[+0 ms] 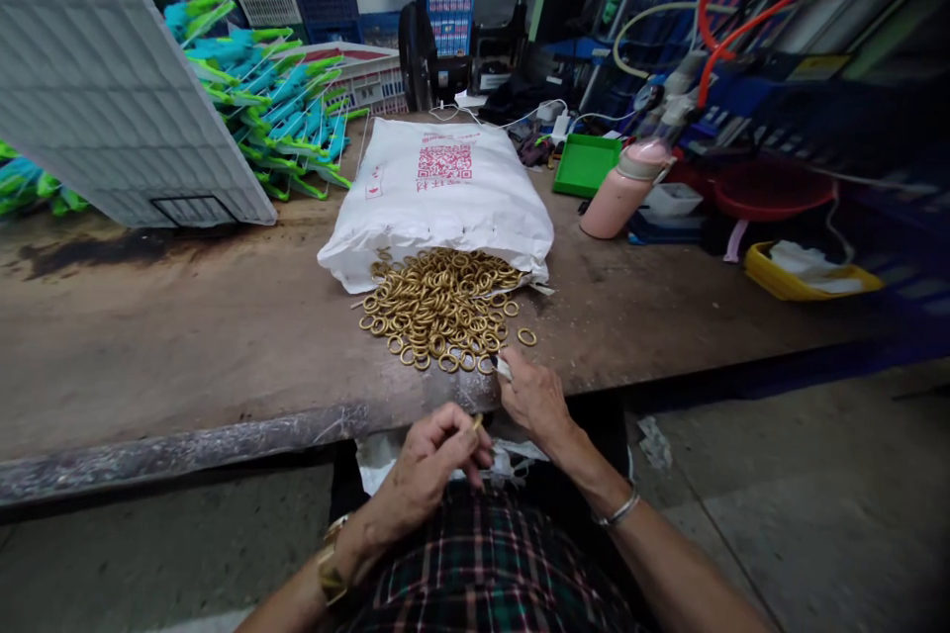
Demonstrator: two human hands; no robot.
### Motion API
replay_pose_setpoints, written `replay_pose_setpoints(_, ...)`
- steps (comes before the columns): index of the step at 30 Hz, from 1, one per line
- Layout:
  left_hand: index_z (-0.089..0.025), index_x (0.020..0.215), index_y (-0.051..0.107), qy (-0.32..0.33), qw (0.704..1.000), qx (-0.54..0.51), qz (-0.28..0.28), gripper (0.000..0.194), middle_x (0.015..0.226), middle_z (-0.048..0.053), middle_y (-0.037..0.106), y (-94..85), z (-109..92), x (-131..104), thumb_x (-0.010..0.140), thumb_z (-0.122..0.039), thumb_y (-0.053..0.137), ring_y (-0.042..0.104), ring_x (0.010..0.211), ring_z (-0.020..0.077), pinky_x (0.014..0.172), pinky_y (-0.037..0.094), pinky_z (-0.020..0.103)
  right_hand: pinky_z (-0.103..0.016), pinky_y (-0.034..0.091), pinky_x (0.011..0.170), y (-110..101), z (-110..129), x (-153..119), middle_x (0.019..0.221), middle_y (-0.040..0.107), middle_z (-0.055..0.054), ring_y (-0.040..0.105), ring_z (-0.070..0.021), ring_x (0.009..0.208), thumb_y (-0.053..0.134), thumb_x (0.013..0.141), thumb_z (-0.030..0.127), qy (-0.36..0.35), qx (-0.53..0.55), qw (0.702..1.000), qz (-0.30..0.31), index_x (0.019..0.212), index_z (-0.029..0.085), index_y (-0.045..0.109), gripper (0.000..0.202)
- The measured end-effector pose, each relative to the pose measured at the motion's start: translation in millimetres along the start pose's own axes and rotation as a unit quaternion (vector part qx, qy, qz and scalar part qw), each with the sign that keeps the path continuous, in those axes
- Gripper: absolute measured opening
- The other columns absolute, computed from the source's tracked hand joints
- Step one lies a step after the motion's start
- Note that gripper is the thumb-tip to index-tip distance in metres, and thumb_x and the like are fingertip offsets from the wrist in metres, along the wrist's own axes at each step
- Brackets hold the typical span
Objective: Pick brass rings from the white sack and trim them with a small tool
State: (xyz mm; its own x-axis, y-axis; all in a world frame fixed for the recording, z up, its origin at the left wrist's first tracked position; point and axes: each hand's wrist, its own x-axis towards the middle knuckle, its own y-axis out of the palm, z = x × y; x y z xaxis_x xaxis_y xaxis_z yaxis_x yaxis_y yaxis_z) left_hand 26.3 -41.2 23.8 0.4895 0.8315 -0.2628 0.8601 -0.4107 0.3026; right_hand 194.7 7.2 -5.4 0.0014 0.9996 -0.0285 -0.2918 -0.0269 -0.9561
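A heap of brass-coloured rings [437, 307] spills from the open mouth of a white sack [445, 188] onto the brown table. My left hand [441, 450], with a gold watch at its wrist, is in front of the table edge, its thumb and fingers closed on one ring [477, 422]. Just right of it, at the near edge of the heap, my right hand [532, 396] has its fingers closed round a small tool with a white part and a dark tip, mostly hidden by the hand. One loose ring lies just above my right hand.
A grey corrugated panel [141, 69] and a pile of green and blue plastic parts [274, 109] stand at left. At right are a green tray [586, 165], a pink bottle [619, 196], a red bowl [776, 188] and a yellow tray [812, 287]. The table's front edge [185, 455] is worn.
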Motion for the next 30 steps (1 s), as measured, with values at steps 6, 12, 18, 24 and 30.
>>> replay_pose_setpoints(6, -0.013, 0.073, 0.052, -0.033, 0.979, -0.182, -0.080, 0.019, 0.073, 0.005, 0.059, -8.5, 11, 19, 0.076, -0.030, 0.059, 0.054, 0.055, 0.0099, 0.045, 0.042, 0.019, -0.025, 0.028, 0.057, 2, 0, 6, 0.088, 0.065, -0.006, 0.060, -0.0173, 0.071, 0.047, 0.083, 0.034, 0.005, -0.004, 1.000, -0.010, 0.101, 0.020, 0.051, 0.022)
replay_pose_setpoints(12, -0.013, 0.083, 0.055, -0.079, 0.954, -0.286, -0.045, 0.016, 0.071, 0.002, 0.056, -12.1, 12, 21, 0.071, -0.020, 0.062, 0.052, 0.056, 0.0094, 0.044, 0.044, 0.019, -0.025, 0.027, 0.056, 0, 4, 10, 0.084, 0.066, -0.005, 0.060, -0.0172, 0.070, 0.044, 0.084, 0.030, 0.009, -0.006, 1.000, 0.024, 0.098, 0.021, 0.051, 0.018)
replay_pose_setpoints(18, -0.013, 0.069, 0.052, -0.087, 0.950, -0.283, -0.094, 0.022, 0.068, 0.001, 0.054, -13.1, 15, 26, 0.071, -0.031, 0.065, 0.053, 0.059, 0.0094, 0.044, 0.042, 0.018, -0.025, 0.025, 0.054, 1, 2, 12, 0.074, 0.063, -0.004, 0.056, -0.0164, 0.063, 0.042, 0.082, 0.024, 0.019, 0.023, 0.999, 0.016, 0.093, 0.020, 0.052, 0.016)
replay_pose_setpoints(24, -0.017, 0.090, 0.050, -0.029, 0.973, -0.174, -0.147, 0.038, 0.064, -0.003, 0.052, -5.9, 10, 31, 0.066, -0.039, 0.068, 0.049, 0.051, 0.0080, 0.036, 0.033, 0.015, -0.021, 0.033, 0.056, 7, 12, 4, 0.064, 0.052, 0.002, 0.048, -0.0119, 0.059, 0.042, 0.080, 0.030, -0.010, 0.302, 0.953, -0.020, 0.077, 0.019, 0.047, 0.013)
replay_pose_setpoints(30, -0.016, 0.082, 0.051, -0.004, 0.982, -0.087, -0.169, 0.035, 0.053, -0.007, 0.046, -7.3, 11, 33, 0.070, -0.047, 0.062, 0.028, 0.037, 0.0025, 0.035, 0.019, 0.015, -0.021, 0.037, 0.058, 5, 30, -4, 0.057, 0.048, 0.005, 0.045, -0.0101, 0.055, 0.044, 0.078, 0.034, -0.014, 0.458, 0.889, 0.030, 0.073, 0.019, 0.045, 0.015)
